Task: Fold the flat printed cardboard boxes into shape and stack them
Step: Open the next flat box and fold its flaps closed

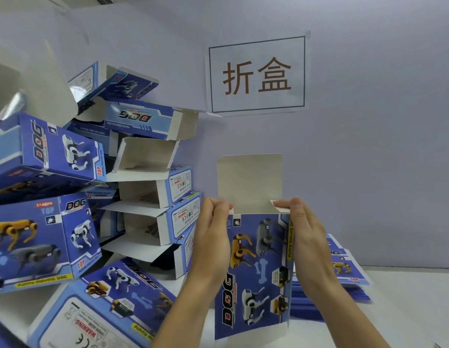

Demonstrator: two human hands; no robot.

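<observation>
Paper sign (257, 74), two brown characters, taped on pale wall (381, 121); white tabletop (406, 310).

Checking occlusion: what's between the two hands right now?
Head view: the blue printed box being folded, upright, its top flap standing open. Left hand and right hand each grip a top corner.

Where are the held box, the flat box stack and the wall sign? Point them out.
held box (258, 267), head view, on its printed front panel.
flat box stack (344, 272), head view, on the top sheet right of the hands.
wall sign (257, 75), head view, between its two characters.
</observation>
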